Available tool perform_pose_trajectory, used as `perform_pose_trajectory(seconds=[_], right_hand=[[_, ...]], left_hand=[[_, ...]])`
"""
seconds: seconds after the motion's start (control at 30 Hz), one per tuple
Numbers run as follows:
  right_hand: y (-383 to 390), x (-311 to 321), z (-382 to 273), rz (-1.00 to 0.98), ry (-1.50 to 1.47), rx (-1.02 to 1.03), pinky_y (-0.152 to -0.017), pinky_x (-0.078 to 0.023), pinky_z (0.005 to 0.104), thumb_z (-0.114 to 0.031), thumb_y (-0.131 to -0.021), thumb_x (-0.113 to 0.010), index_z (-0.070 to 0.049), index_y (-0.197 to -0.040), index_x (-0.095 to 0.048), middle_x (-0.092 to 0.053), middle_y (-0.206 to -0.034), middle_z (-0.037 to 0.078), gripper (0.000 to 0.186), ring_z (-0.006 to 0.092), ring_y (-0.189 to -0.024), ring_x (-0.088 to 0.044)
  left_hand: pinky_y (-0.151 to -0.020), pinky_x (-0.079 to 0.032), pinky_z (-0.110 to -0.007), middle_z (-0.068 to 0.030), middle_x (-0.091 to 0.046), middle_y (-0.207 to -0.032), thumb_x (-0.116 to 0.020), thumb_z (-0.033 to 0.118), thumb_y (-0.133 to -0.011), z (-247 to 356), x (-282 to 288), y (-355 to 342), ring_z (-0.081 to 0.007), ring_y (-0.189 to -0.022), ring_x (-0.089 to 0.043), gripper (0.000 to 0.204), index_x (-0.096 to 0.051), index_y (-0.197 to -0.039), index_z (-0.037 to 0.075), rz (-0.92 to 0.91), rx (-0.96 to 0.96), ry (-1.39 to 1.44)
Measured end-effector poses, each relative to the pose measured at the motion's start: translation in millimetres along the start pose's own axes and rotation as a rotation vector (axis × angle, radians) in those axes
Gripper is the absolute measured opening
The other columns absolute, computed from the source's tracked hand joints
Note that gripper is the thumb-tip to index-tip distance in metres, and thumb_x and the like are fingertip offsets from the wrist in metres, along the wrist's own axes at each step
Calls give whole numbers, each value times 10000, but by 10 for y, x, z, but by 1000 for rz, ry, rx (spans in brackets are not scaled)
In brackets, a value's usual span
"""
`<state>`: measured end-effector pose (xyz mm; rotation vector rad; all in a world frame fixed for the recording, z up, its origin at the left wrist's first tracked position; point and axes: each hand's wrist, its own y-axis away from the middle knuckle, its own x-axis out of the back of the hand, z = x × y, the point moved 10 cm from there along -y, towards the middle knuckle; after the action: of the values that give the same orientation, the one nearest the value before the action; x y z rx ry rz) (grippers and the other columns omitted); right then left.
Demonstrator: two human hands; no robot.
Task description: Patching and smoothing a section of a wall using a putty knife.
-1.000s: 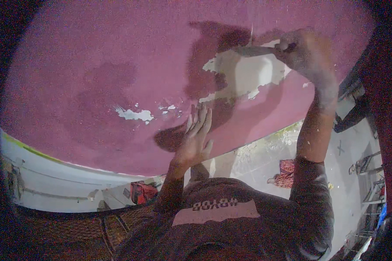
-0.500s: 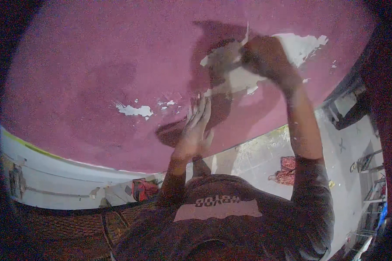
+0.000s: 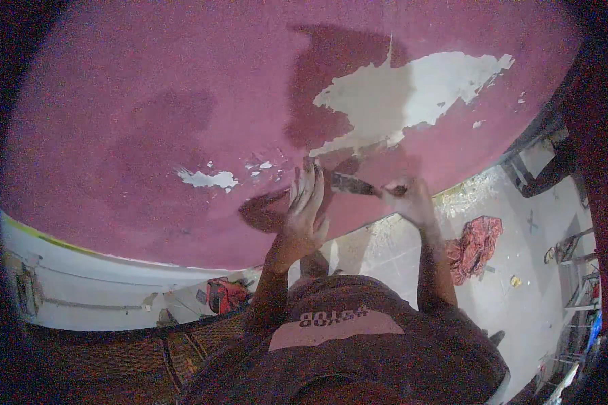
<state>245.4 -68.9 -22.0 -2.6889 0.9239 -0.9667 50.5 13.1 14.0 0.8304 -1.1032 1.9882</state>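
Note:
The pink painted wall fills most of the view. A large ragged patch of bare pale surface shows in it at the upper right. Fingers stretched out and together, my left hand lies against the wall below the patch's left end. My right hand is closed round a scraper with a dark blade, held below the patch. Its blade points left toward my left hand; whether its tip touches the wall I cannot tell. A smaller chipped patch lies to the left of my left hand.
Below the wall, a crumpled red cloth lies on the pale floor. A metal ladder stands at the far right. A red bag is at the lower left, near a brown woven surface.
My right hand has come down with the scraper, from over the large bare patch to below it, uncovering the patch. My left hand stays almost in place on the wall.

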Motion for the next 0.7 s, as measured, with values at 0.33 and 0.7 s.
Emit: perform_pose_trajectory(seconds=[0.33, 0.7], right_hand=[[946, -822, 517, 89, -604, -480, -436, -338, 210, -116, -877, -647, -33, -767, -581, -507, -578, -26, 153, 46, -504, -452], [935, -1004, 511, 54, -724, -325, -432, -331, 212, -110, -887, -633, -46, -769, -567, -515, -582, -36, 150, 33, -489, -429]], left_hand=[[-1022, -390, -375, -215, -393, -1392, -614, 19, -826, -476, -371, 251, -289, -1249, -443, 643, -308, -1388, -48, 348, 315, 516], [-655, -489, -286, -99, -674, -774, -696, 176, -782, -613, -300, 179, -132, -709, -624, 231, -678, -897, -25, 246, 550, 473]])
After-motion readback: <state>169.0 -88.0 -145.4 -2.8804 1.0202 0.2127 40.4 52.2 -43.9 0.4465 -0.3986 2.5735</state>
